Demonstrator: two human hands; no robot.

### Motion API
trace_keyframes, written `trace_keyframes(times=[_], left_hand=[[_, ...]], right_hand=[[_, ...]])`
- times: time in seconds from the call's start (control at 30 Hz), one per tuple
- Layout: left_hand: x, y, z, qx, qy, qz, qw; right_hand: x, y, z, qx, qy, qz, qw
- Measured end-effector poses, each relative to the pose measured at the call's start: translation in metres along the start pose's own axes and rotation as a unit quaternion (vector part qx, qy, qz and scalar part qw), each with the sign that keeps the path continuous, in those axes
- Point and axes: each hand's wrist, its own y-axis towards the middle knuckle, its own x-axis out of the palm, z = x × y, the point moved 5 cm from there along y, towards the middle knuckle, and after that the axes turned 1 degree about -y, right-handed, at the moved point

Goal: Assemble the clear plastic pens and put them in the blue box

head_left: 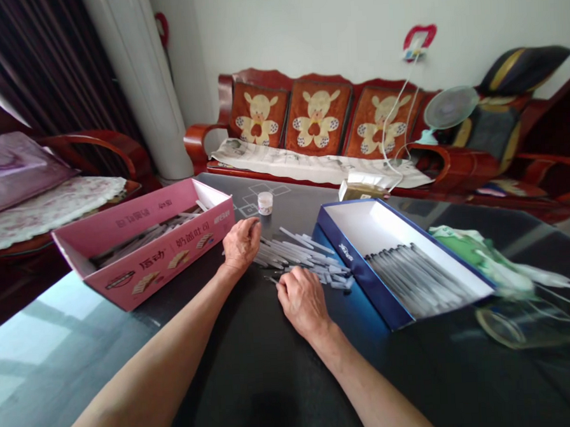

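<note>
A loose pile of whitish translucent pen parts, tubes and caps (pixel 299 254), lies on the dark table between the two boxes. My left hand (pixel 241 246) is closed at the pile's left edge, beside the pink box; its fingertips are hidden, so what it holds cannot be made out. My right hand (pixel 305 300) is closed at the near side of the pile, with the thin tip of a pen (pixel 271 279) sticking out to the left of its fingers. In the blue box (pixel 365 292), pens (pixel 415 280) with dark ends lie side by side in a row.
The pink box (pixel 173 261) on the left holds more loose pen parts (pixel 156 232). Behind my left hand stands a small white-lidded jar (pixel 265 203). A green-and-white plastic bag (pixel 483 257), cables and a clear flat object (pixel 524 325) lie on the right. A wooden sofa (pixel 287 165) stands beyond the table.
</note>
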Motion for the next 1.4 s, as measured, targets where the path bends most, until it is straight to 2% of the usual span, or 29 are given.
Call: trace_keyframes(times=[0.1,0.17,0.33,0.4,0.47,0.6,0.7,0.87,1.03,1.23,1.4], left_hand=[[-0.004,0.008,0.006,-0.006,-0.012,0.011,1.000],[-0.004,0.005,0.012,0.009,-0.030,0.018,0.999],[0.008,-0.021,0.032,0.119,-0.009,-0.006,0.993],[0.014,-0.028,0.039,0.164,0.006,-0.025,0.986],[0.019,-0.029,0.042,0.185,0.013,-0.042,0.982],[0.025,-0.026,0.041,0.187,0.006,-0.063,0.980],[0.029,-0.026,0.037,0.176,0.002,-0.073,0.982],[0.032,-0.028,0.036,0.172,0.000,-0.079,0.982],[0.031,-0.031,0.046,0.195,-0.016,-0.092,0.976],[0.029,-0.033,0.054,0.209,-0.025,-0.112,0.971],[0.028,-0.035,0.060,0.251,-0.031,-0.142,0.957]], right_hand=[[-0.009,0.005,0.022,0.034,0.060,0.059,0.996],[-0.013,0.008,0.041,0.051,0.131,0.116,0.983],[-0.017,0.011,0.082,0.100,0.318,0.230,0.914],[-0.017,0.011,0.091,0.127,0.369,0.242,0.888],[-0.015,0.011,0.097,0.165,0.423,0.228,0.861],[-0.006,0.009,0.105,0.240,0.539,0.194,0.784],[-0.001,0.009,0.107,0.250,0.589,0.207,0.740],[-0.004,0.012,0.104,0.220,0.628,0.225,0.712],[-0.011,0.014,0.102,0.233,0.660,0.244,0.671],[-0.009,0.014,0.101,0.235,0.659,0.241,0.673],[-0.008,0.015,0.105,0.247,0.665,0.239,0.663]])
